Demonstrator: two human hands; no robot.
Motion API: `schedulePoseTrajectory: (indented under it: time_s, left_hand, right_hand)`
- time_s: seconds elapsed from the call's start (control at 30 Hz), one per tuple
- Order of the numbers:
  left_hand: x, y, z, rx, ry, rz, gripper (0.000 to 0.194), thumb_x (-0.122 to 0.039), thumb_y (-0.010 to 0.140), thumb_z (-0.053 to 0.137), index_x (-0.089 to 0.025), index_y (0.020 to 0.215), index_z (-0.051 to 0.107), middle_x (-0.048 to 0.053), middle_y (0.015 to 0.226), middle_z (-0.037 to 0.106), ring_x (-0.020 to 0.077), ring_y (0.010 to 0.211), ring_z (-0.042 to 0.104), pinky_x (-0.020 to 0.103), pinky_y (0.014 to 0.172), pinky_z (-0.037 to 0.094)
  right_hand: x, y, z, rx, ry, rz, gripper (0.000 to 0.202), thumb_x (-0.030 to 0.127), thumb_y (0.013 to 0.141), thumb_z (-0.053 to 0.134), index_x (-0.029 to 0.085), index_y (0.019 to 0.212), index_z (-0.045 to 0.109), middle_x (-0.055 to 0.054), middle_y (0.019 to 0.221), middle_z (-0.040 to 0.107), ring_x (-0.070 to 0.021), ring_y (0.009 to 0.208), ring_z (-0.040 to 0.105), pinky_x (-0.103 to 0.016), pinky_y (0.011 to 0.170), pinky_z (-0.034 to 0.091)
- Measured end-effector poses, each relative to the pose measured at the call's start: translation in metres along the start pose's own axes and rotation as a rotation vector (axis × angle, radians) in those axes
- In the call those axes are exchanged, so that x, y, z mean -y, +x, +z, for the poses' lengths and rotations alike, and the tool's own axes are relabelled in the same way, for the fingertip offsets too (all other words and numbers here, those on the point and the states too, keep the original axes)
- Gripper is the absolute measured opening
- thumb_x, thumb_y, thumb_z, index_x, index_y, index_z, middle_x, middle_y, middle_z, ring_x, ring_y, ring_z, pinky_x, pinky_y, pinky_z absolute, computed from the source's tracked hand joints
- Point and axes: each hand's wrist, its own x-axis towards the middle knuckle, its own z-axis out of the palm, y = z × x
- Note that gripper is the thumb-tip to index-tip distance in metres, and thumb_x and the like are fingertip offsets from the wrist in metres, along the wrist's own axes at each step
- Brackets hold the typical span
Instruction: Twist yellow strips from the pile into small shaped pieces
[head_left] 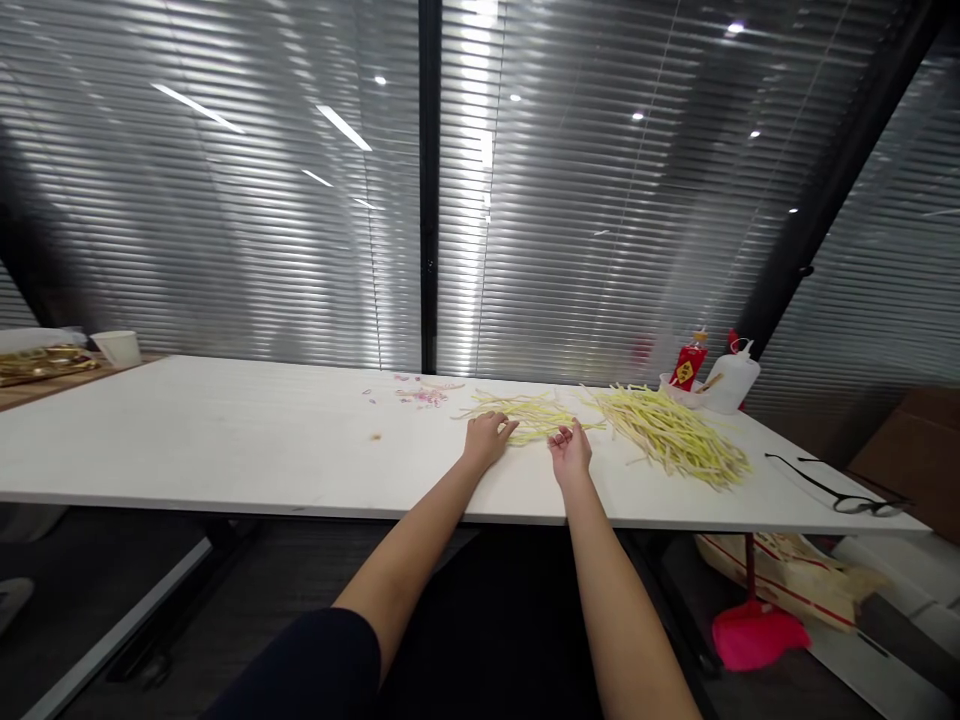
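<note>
Long thin yellow strands (536,403), pale at some ends, lie loosely spread on the white table (247,440) in front of me. My left hand (486,438) rests palm down at the near left edge of this spread, its thumb apart from the fingers, which touch the strands. Close by on the right, my right hand (571,455) is turned partly upward with curled fingers. A yellow strand runs at its thumb and fingertips, and the hand seems to pinch it. Further right lies a thick heap of the same kind of strands (671,435).
Small pink and purple ring-like bits (426,396) lie behind my left hand. At the back right stand a red bottle (688,365), a white squeeze bottle (733,380) and a shallow bowl (682,395). Glasses (855,503) lie at the right edge; a paper cup (120,347) stands far left.
</note>
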Motion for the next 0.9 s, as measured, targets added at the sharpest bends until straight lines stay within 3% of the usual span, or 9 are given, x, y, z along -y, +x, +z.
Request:
schedulePoseTrajectory:
  time_s: [0.13, 0.23, 0.3, 0.37, 0.53, 0.7, 0.77, 0.9]
  left_hand:
    - [0.011, 0.003, 0.002, -0.076, -0.295, -0.049, 0.03, -0.04, 0.086, 0.046, -0.017, 0.082, 0.064, 0.004, 0.081, 0.064, 0.0167, 0.078, 0.056, 0.028, 0.074, 0.041]
    - [0.017, 0.005, 0.002, -0.124, -0.524, -0.113, 0.028, -0.035, 0.086, 0.044, -0.016, 0.082, 0.064, 0.004, 0.081, 0.065, 0.0163, 0.08, 0.058, 0.028, 0.075, 0.043]
    - [0.017, 0.005, 0.001, -0.133, -0.647, -0.123, 0.027, -0.034, 0.085, 0.044, -0.015, 0.085, 0.064, 0.005, 0.087, 0.066, 0.0167, 0.085, 0.058, 0.028, 0.079, 0.043]
    - [0.015, 0.005, 0.0, -0.12, -0.705, -0.092, 0.025, -0.033, 0.084, 0.047, -0.015, 0.087, 0.064, 0.007, 0.091, 0.067, 0.0172, 0.089, 0.059, 0.029, 0.081, 0.044]
    - [0.011, 0.001, 0.003, 0.001, -0.569, 0.073, 0.023, -0.033, 0.082, 0.053, -0.016, 0.087, 0.068, 0.007, 0.088, 0.066, 0.0163, 0.083, 0.059, 0.028, 0.076, 0.045]
    - [0.01, -0.002, 0.005, 0.153, -0.377, 0.131, 0.021, -0.03, 0.082, 0.053, -0.018, 0.087, 0.07, 0.005, 0.084, 0.066, 0.0159, 0.078, 0.058, 0.029, 0.075, 0.046]
    - [0.011, -0.002, 0.005, 0.123, -0.339, 0.094, 0.022, -0.029, 0.083, 0.051, -0.018, 0.087, 0.069, 0.005, 0.084, 0.065, 0.0161, 0.079, 0.058, 0.029, 0.077, 0.045]
    - [0.016, 0.001, 0.004, -0.056, -0.355, -0.032, 0.02, -0.029, 0.083, 0.052, -0.018, 0.085, 0.069, 0.005, 0.086, 0.065, 0.0164, 0.082, 0.058, 0.03, 0.079, 0.045]
  right_hand:
    - [0.0, 0.0, -0.003, 0.018, 0.025, -0.003, 0.021, 0.032, 0.076, 0.06, 0.023, 0.09, 0.048, 0.001, 0.083, 0.06, -0.0083, 0.057, 0.056, -0.026, 0.06, 0.052]
    - [-0.001, 0.001, -0.004, 0.035, 0.027, 0.01, 0.043, 0.026, 0.07, 0.065, 0.028, 0.106, 0.042, 0.0, 0.097, 0.061, -0.0125, 0.072, 0.063, -0.031, 0.066, 0.054]
    - [-0.003, 0.001, -0.003, 0.049, 0.011, 0.022, 0.052, 0.024, 0.067, 0.068, 0.029, 0.109, 0.04, 0.001, 0.096, 0.061, -0.0133, 0.074, 0.063, -0.031, 0.067, 0.054]
    - [-0.004, -0.001, 0.0, 0.096, -0.046, 0.02, 0.045, 0.026, 0.065, 0.071, 0.026, 0.102, 0.047, 0.002, 0.087, 0.06, -0.0114, 0.066, 0.061, -0.028, 0.063, 0.053]
    - [-0.004, -0.007, 0.005, 0.216, -0.154, 0.016, 0.032, 0.036, 0.062, 0.074, 0.019, 0.084, 0.057, 0.0, 0.08, 0.06, -0.0082, 0.056, 0.053, -0.023, 0.054, 0.049]
    - [-0.002, -0.005, 0.002, 0.115, -0.128, -0.063, 0.028, 0.042, 0.07, 0.067, 0.019, 0.083, 0.058, 0.006, 0.063, 0.048, -0.0055, 0.046, 0.042, -0.022, 0.05, 0.044]
    - [0.0, -0.003, -0.001, 0.06, -0.082, -0.077, 0.026, 0.042, 0.073, 0.064, 0.02, 0.083, 0.056, 0.008, 0.058, 0.042, -0.005, 0.043, 0.037, -0.022, 0.049, 0.043]
    - [0.005, -0.001, -0.006, -0.012, 0.019, -0.087, 0.021, 0.042, 0.079, 0.058, 0.022, 0.084, 0.053, 0.01, 0.056, 0.038, -0.005, 0.041, 0.033, -0.023, 0.052, 0.044]
